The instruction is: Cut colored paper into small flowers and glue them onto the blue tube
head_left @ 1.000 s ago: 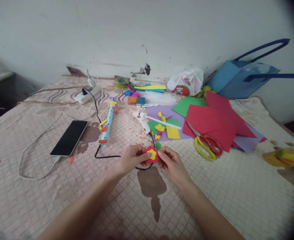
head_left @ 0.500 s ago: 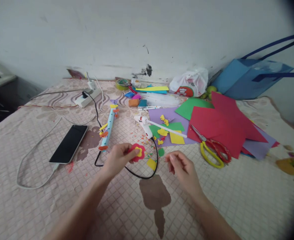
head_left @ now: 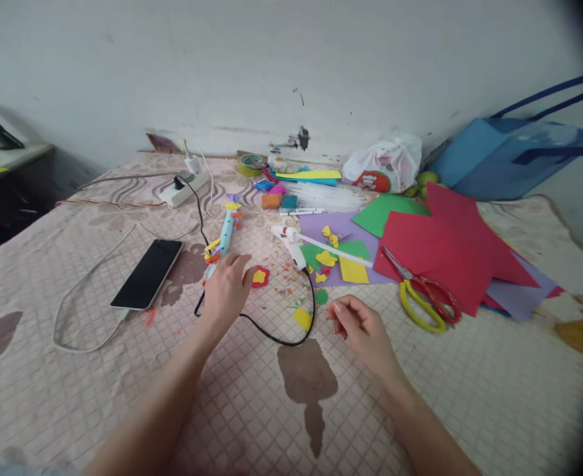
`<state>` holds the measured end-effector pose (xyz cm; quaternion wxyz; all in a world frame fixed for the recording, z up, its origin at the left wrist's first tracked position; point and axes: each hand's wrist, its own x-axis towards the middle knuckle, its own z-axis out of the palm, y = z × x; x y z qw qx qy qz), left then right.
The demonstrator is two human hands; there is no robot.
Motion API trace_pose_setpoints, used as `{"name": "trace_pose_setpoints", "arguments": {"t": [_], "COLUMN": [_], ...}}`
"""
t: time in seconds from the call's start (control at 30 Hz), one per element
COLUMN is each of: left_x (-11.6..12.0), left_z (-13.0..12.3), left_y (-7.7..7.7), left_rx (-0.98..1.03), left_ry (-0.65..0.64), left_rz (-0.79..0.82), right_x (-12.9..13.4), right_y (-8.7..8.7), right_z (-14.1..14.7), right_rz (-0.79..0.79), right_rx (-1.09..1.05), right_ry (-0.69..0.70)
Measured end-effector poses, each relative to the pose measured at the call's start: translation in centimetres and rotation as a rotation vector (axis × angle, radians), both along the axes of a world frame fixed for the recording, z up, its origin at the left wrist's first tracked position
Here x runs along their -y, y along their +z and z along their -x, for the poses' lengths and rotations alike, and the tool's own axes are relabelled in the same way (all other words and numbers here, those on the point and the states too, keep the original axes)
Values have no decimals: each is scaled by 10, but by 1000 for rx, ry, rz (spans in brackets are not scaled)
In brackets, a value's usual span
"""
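Note:
My left hand (head_left: 228, 289) hovers over the near end of a light blue strip (head_left: 227, 233) with orange and yellow pieces along its edges. Its thumb is spread from the fingers, and nothing shows in it. Just right of that thumb lies a red flower cutout (head_left: 260, 277) with a yellow centre, flat on the cloth. My right hand (head_left: 361, 325) is above the cloth, fingers curled in and thumb against them, with no object visible there. Between and beyond the hands is a white glue gun (head_left: 291, 246), a long white glue stick (head_left: 336, 250) in its back end.
Red-and-yellow scissors (head_left: 423, 305) lie beside red sheets (head_left: 435, 251) on the right. The glue gun's black cord (head_left: 284, 344) loops in front. Left are a phone (head_left: 147, 274) on its cable and a power strip (head_left: 185, 188). Paper scraps, clay blocks and bags sit farther back.
My left hand has let go of the red flower cutout, which now lies on the cloth, and has moved up and over the blue strip. My right hand keeps its pose. The view has shifted slightly.

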<state>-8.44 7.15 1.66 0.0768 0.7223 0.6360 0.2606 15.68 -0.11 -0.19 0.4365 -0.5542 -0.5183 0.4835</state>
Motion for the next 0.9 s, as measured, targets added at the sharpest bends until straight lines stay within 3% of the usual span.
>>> {"name": "trace_pose_setpoints", "arguments": {"t": [0.07,0.13,0.27,0.43,0.7,0.9], "left_x": [5,15,46,79,83,82], "left_z": [-3,-10,-35,-61,-64,-62], "left_y": [5,9,6,-5,-8,-13], "left_rx": [15,80,182,13,-149,-163], "left_ry": [-32,-144,-432,-583,-591,-555], "left_rz": [-53,-32,185,322,277,258], "right_x": [-1,-2,-3,-5,-5,-4], "right_y": [0,0,-4,-9,-11,-11], "right_z": [-2,-3,-1,0,1,2], "right_rz": [-41,-113,-236,-247,-245,-236], "right_rx": [104,248,460,534,587,605], "right_ry": [39,82,177,210,246,259]}}
